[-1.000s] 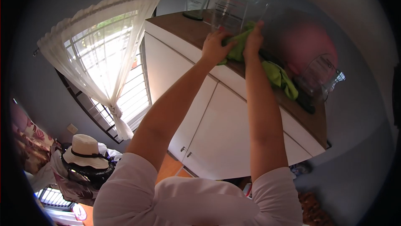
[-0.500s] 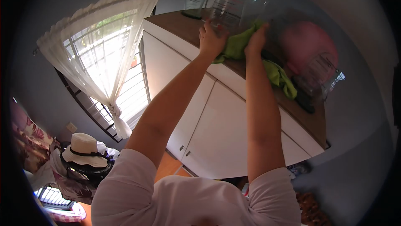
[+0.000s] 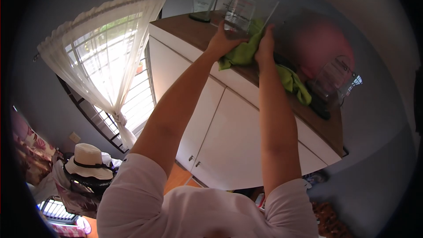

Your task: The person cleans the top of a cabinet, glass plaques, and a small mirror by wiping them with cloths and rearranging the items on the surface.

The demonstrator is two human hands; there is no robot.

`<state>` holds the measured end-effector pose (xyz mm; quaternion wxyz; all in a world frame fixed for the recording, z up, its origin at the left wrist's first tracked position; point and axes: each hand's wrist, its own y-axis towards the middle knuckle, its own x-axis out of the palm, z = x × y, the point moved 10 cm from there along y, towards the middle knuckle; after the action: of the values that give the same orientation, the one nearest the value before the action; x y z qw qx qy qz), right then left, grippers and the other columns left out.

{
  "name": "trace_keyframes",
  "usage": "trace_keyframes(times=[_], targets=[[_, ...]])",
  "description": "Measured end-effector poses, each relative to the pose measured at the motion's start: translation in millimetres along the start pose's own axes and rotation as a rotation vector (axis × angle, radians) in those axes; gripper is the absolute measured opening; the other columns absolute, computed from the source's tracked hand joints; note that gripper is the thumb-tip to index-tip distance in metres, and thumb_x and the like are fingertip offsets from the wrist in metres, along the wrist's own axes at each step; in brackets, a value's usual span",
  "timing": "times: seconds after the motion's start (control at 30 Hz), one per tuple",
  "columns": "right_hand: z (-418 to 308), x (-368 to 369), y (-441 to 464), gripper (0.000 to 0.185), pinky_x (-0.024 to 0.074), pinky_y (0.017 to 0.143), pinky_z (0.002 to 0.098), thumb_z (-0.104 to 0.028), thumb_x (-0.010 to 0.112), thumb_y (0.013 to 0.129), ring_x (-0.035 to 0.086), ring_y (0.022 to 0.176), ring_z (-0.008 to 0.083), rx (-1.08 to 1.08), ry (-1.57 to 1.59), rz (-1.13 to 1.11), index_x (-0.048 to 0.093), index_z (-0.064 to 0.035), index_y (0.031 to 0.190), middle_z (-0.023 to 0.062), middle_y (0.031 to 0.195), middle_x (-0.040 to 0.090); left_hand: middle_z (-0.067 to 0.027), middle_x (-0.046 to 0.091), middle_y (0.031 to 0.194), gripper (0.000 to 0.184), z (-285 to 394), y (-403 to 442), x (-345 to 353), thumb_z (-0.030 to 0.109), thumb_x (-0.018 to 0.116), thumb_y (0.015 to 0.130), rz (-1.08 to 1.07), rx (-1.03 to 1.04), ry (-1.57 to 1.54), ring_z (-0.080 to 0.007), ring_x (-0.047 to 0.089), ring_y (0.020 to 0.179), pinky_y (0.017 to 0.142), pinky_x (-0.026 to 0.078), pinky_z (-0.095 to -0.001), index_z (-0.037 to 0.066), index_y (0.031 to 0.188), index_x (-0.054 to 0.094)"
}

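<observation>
On top of the cabinet, a clear acrylic plaque (image 3: 239,12) with a red mark and printed lines stands tilted between my hands. My left hand (image 3: 219,44) grips its lower left side, thumb stretched toward the cloth. A green cloth (image 3: 241,54) is bunched against the plaque's lower right part. My right hand (image 3: 265,46) presses that cloth to the plaque's right edge; some fingers are hidden behind. More green cloth (image 3: 294,84) lies to the right, beside my right forearm.
The white cabinet (image 3: 229,136) has a brown top (image 3: 176,27). A glass award (image 3: 202,1) stands at its left end. To the right are a pink round object (image 3: 324,44) and another clear plaque (image 3: 332,77). A curtained window (image 3: 110,48) and a hat (image 3: 90,161) are on the left.
The plaque has turned and tilted slightly, its print now clearer. My left hand has shifted a little left and down, and the green cloth has moved with the hands.
</observation>
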<state>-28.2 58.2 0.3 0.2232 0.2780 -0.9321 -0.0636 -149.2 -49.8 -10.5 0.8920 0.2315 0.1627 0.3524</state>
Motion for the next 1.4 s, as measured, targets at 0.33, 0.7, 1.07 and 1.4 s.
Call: trace_keyframes(times=[0.33, 0.7, 1.07, 1.4], targets=[[24, 26, 16, 0.082, 0.0350, 0.098, 0.0398, -0.068, 0.038, 0.080, 0.046, 0.113, 0.0293, 0.313, 0.011, -0.435, 0.042, -0.0013, 0.127, 0.0144, 0.123, 0.049, -0.0196, 0.050, 0.116, 0.110, -3, -3, -11, 0.051, 0.080, 0.050, 0.136, -0.037, 0.228, -0.0337, 0.049, 0.111, 0.091, 0.042, -0.0382, 0.000, 0.132, 0.026], [39, 27, 8, 0.094, 0.0355, 0.098, 0.0367, -0.076, 0.034, 0.075, 0.044, 0.117, 0.0259, 0.336, -0.429, -0.446, 0.032, -0.0027, 0.134, 0.0154, 0.129, 0.044, -0.0181, 0.052, 0.115, 0.116, 4, -10, -17, 0.051, 0.082, 0.046, 0.165, -0.034, 0.197, -0.0285, 0.052, 0.108, 0.090, 0.043, -0.0348, -0.003, 0.132, 0.026], [23, -15, 12, 0.054, 0.0435, 0.083, 0.0337, -0.044, 0.040, 0.089, 0.056, 0.097, 0.0225, 0.237, -0.705, -0.324, 0.051, -0.0005, 0.118, 0.0143, 0.112, 0.057, -0.0240, 0.045, 0.122, 0.121, 11, -13, -16, 0.055, 0.080, 0.046, 0.204, -0.042, 0.341, -0.0323, 0.047, 0.114, 0.093, 0.041, -0.0370, -0.006, 0.134, 0.022], [-13, -11, -3, 0.048, 0.0439, 0.083, 0.0361, -0.029, 0.054, 0.082, 0.057, 0.096, 0.0277, -0.219, -1.596, -0.646, 0.047, -0.0001, 0.120, 0.0202, 0.112, 0.056, -0.0223, 0.046, 0.120, 0.116, -3, -6, -15, 0.055, 0.076, 0.053, 0.182, -0.016, 0.303, -0.0307, 0.048, 0.111, 0.090, 0.042, -0.0366, -0.005, 0.136, 0.021]])
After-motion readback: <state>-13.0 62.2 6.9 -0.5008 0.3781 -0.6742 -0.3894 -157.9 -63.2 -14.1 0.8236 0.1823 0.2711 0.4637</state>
